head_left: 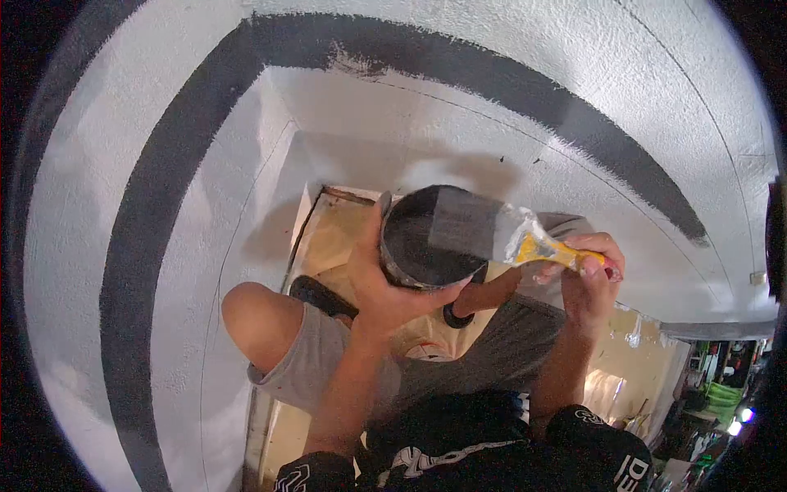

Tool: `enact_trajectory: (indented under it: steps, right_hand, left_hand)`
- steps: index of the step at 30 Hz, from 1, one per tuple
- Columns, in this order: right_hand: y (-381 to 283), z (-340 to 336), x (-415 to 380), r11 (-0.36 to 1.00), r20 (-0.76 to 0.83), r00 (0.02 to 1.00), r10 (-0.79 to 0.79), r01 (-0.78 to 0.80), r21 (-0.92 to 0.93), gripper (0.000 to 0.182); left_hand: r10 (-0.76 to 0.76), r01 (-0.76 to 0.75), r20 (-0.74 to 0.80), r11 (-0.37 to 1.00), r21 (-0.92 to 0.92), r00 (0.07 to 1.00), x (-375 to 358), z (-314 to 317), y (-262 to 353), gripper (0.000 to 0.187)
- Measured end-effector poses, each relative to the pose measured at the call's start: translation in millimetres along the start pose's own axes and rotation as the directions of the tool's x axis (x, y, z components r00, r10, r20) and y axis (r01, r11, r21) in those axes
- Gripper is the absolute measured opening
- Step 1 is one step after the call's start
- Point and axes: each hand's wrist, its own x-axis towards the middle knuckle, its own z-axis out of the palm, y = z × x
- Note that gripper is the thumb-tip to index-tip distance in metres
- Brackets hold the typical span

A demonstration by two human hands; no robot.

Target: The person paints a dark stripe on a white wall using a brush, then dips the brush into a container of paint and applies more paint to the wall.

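My left hand (379, 283) grips a round can of dark grey paint (418, 250) from below, holding it up in front of me. My right hand (592, 275) holds a wide paintbrush (492, 234) by its yellow handle. The brush's dark, paint-loaded bristles lie across the can's open top. Behind both hands is a white textured wall (393, 123) with a broad dark grey curved band (459, 61) painted on it. Thin pencil arcs run parallel to the band.
My knees in grey shorts (328, 361) are bent below the can. A covered floor strip (328, 238) runs along the wall's base. The band continues down the left side (135, 271). Clutter with green items (721, 394) sits at far right.
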Motion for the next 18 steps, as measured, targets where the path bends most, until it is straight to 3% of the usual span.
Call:
enact_trajectory:
  steps: [6, 8, 11, 14, 18]
  right_hand:
    - [2.0, 3.5, 0.6, 0.995, -0.041, 0.999, -0.016, 0.020, 0.100, 0.036]
    - [5.1, 1.0, 0.4, 1.000, -0.003, 1.000, -0.014, 0.014, 0.016, 0.037]
    - [3.6, 8.7, 3.8, 0.999, 0.013, 1.000, -0.005, 0.004, 0.054, 0.038]
    - [12.1, 14.1, 0.4, 0.997, -0.092, 0.994, -0.051, 0.055, 0.044, 0.036]
    - [10.0, 23.5, -4.7, 0.998, -0.067, 0.998, 0.012, -0.016, -0.067, 0.034]
  left_hand:
    - [0.005, -0.004, -0.034, 1.000, 0.031, 0.999, 2.9, -1.6, -1.3, 0.110]
    - [0.004, -0.003, -0.040, 0.999, 0.034, 0.999, 3.9, -0.9, -3.8, 0.108]
    - [-0.078, 0.078, -0.092, 0.997, 0.001, 0.993, -1.1, 6.9, -9.9, 0.107]
    - [-0.056, 0.062, -0.080, 0.996, 0.070, 0.995, 4.0, 12.2, -14.0, 0.106]
    - [-0.051, 0.061, -0.106, 0.993, 0.098, 0.993, 11.0, 25.4, -23.3, 0.106]
